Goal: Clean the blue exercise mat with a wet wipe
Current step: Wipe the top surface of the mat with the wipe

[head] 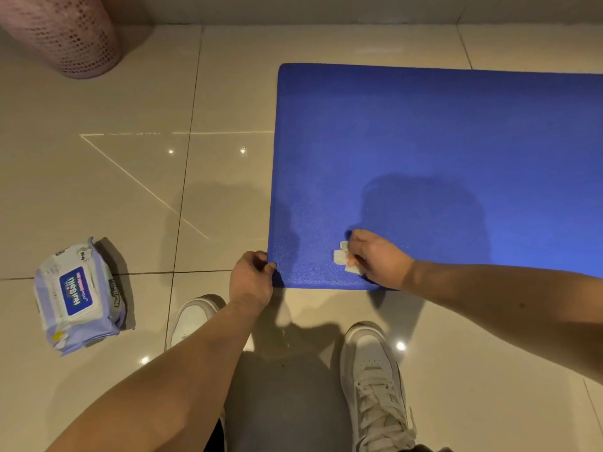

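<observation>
Glossy beige floor tiles [98, 190], lamp glints on them; person crouched, white shoes [375, 370] nearest the camera, toes toward the mat

Left hand [251, 278]: thumb and curled fingers pinch the near-left corner of the blue exercise mat [440, 141], right at its edge. Reads as an anchor grip

Right hand [378, 259]: fingers bunched over a crumpled wet wipe [341, 256], pressing it onto the mat close to the near edge, a little in from the held corner. Only a white wad shows past the fingers

Off to the person's left, well apart from the mat: pack of wipes [78, 295] lying on the tiles, flap down as far as I can tell

Mat lies flat on the floor, runs away from the person and out of frame to the right; far-left corner in view. Surface finely pebbled, edges rounded

Handling, judged: mat is likely light foam, soft and bendy, and apt to slide on polished tile under a sideways rub, so pinning a corner makes sense. Best hold is an edge or corner, thin enough to pinch. Pebbled face should drag on the wipe. Wipe is limp, damp, near weightless; it needs bunching under the fingers and steady downward pressure or it will roll up

Farthest, top left: pink basket [65, 34], perforated, standing on the floor
</observation>
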A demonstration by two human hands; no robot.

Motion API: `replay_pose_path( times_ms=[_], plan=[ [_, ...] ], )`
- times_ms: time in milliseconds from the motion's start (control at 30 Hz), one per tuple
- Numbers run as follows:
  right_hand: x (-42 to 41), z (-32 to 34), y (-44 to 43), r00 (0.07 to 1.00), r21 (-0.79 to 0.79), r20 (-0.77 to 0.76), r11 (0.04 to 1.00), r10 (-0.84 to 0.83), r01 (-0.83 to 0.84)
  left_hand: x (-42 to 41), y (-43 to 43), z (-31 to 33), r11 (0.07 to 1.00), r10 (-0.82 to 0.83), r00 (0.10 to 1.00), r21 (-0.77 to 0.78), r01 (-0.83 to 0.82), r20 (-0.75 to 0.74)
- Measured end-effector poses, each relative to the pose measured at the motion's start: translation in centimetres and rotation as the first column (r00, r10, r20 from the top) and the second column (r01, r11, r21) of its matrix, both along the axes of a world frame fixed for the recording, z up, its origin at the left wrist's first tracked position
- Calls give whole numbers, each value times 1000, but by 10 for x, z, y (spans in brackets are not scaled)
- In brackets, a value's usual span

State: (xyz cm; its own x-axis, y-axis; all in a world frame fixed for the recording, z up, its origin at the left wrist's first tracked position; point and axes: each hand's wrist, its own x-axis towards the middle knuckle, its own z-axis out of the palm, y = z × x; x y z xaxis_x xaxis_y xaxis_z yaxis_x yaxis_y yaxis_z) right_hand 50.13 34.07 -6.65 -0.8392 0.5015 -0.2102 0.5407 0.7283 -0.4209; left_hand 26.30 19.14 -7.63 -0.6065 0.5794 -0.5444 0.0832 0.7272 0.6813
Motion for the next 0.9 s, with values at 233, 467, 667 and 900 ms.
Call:
replay_pose_path(
  times_ms=[233, 467, 667, 900],
  plan=[
    [-70, -7, -15, 988, 31, 50, 989, 144, -146, 1, 1, 2, 1000, 3, 1000, 24, -3, -5],
    [-134, -16, -28, 993, -16, -97, 997, 73, -75, -3, 8, 3, 999, -20, 999, 38, 21, -44],
    [-72, -12, -14, 989, 165, -84, 980, 123, -108, -2, 14, 2, 1000, -7, 999, 21, 7, -35],
    [-47, -9, 9, 995, 314, 92, 949, -42, 11, -5, 16, 1, 1000, -29, 998, -2, 29, -51]
  ],
)
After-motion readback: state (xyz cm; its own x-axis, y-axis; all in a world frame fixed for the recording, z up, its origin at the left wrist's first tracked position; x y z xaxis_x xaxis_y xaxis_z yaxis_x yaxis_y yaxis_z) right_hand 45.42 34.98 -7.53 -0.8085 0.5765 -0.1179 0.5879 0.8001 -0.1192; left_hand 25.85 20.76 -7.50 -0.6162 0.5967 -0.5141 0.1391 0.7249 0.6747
